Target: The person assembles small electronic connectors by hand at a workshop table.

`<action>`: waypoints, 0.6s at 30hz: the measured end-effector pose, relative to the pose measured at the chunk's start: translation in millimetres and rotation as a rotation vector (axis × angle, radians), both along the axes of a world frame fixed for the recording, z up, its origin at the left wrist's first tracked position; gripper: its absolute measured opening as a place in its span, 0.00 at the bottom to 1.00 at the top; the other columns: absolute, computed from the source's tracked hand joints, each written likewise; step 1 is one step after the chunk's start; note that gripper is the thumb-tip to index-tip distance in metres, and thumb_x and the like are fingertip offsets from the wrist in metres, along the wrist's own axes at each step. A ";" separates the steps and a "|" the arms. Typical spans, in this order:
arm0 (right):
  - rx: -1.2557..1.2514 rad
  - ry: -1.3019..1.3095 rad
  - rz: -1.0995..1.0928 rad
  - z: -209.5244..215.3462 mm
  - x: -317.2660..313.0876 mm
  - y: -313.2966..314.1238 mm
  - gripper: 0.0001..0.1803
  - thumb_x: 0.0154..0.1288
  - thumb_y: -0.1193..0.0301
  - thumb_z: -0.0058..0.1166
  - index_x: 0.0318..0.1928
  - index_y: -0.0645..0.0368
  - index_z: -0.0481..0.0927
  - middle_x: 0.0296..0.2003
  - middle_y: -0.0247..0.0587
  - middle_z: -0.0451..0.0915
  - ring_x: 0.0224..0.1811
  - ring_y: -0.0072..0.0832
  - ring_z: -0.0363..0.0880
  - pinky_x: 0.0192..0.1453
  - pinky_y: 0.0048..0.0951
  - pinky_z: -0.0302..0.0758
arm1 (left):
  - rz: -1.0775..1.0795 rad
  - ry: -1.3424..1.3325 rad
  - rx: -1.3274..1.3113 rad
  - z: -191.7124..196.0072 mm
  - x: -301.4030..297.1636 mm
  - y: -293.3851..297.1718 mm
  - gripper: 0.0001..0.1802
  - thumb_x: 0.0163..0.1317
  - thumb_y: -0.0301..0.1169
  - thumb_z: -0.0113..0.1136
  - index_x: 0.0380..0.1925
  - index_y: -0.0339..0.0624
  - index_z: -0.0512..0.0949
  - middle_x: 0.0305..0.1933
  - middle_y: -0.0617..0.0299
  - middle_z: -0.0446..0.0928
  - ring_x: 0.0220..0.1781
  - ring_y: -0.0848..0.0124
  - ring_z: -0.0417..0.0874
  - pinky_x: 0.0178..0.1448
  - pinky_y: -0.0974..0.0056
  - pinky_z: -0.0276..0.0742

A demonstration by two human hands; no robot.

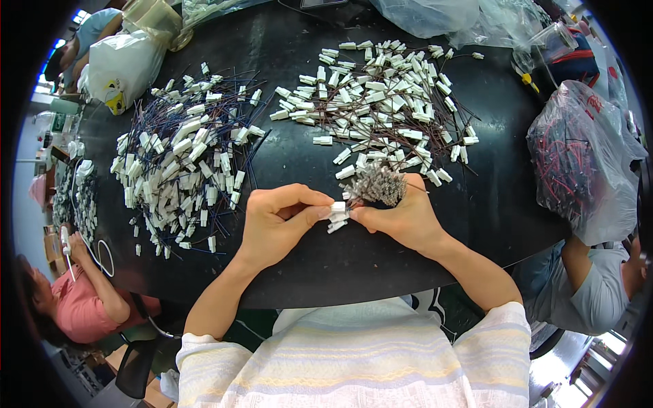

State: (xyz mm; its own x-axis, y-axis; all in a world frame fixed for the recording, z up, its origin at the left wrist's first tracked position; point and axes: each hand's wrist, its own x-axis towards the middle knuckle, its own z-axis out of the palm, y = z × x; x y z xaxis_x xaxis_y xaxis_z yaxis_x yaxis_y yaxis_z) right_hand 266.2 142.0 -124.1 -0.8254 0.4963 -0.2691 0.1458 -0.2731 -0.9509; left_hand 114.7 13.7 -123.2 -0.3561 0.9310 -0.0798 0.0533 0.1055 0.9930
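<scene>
Between thumb and forefinger, my left hand (282, 221) pinches a small white plastic connector (338, 207). My right hand (405, 214) holds a thick bundle of thin wires (377, 185), whose greyish ends fan out above the palm. Its thumb and fingers meet close to the same connector. Another white connector shows just below the pinched one. Past my hands lies a large pile of white connectors with brown wires (381, 102). A second pile of white connectors with dark blue wires (187, 153) spreads to the left of my left hand.
A clear plastic bag of red and dark wires (578, 160) sits at the table's right edge. Crumpled plastic bags (428, 15) line the far edge, and a white bag (126, 64) stands far left. Co-workers sit at both sides, one in a pink shirt (88, 299).
</scene>
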 end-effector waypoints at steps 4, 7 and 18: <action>-0.031 0.027 0.033 -4.0 0.0 1.7 0.04 0.50 0.78 0.58 0.28 0.64 0.77 0.21 0.30 0.76 0.20 0.13 0.71 0.23 0.16 0.68 | -0.033 -0.011 -0.022 -1.3 -1.9 -0.3 0.03 0.54 0.16 0.58 0.30 0.28 0.78 0.30 0.57 0.79 0.27 0.80 0.72 0.28 0.76 0.65; 0.018 0.049 0.081 -1.4 -0.4 3.3 0.04 0.51 0.78 0.57 0.30 0.64 0.76 0.20 0.31 0.75 0.20 0.15 0.71 0.25 0.18 0.68 | -0.059 -0.031 -0.011 0.2 -12.0 1.9 0.04 0.55 0.17 0.57 0.31 0.29 0.78 0.33 0.58 0.79 0.30 0.80 0.75 0.33 0.76 0.70; 0.127 -0.057 0.156 36.8 6.5 24.0 0.05 0.50 0.79 0.52 0.30 0.66 0.75 0.19 0.36 0.77 0.18 0.16 0.69 0.22 0.17 0.64 | 0.038 1.042 0.252 -6.8 -28.5 55.7 0.10 0.48 0.21 0.60 0.33 0.37 0.76 0.37 0.56 0.76 0.37 0.60 0.75 0.40 0.62 0.71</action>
